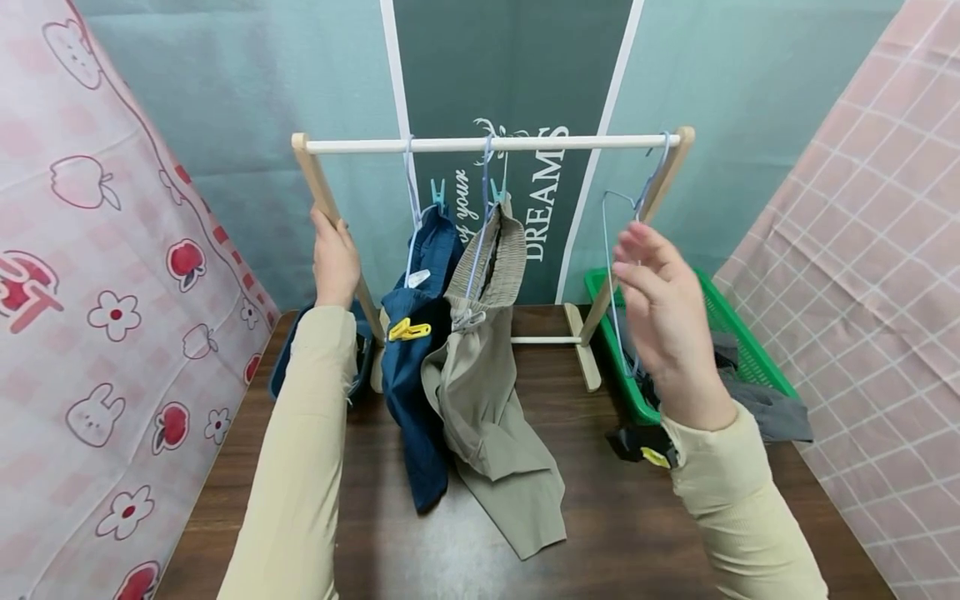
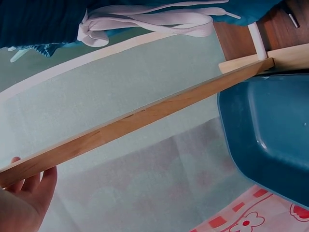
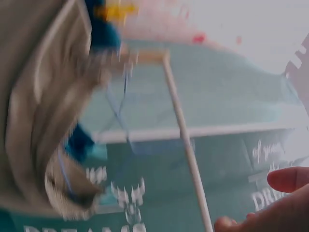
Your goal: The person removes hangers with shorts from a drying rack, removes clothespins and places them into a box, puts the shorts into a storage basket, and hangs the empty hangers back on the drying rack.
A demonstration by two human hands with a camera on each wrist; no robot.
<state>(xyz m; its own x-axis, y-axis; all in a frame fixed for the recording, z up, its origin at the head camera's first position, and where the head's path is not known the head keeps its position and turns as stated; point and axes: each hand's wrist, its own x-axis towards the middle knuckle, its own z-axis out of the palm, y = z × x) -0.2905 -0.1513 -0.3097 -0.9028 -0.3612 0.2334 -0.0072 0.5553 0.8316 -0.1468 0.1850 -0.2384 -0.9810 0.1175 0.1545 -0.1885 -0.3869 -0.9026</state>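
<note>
My left hand grips the left wooden post of a clothes rack with a white top rail. Raised at the right, my right hand has its fingers loosely bent and thumb apart, holding nothing. Beside it, a bare light-blue hanger hangs at the rail's right end. Dark blue trousers and khaki trousers hang from the rail on hangers. A yellow clip and a blue clip pinch the blue waistband; a grey clip and another blue clip pinch the khaki one.
A green basket with dark and grey clothes stands behind the rack's right foot. At the left foot sits a dark blue bin. Printed curtains flank the brown wooden table.
</note>
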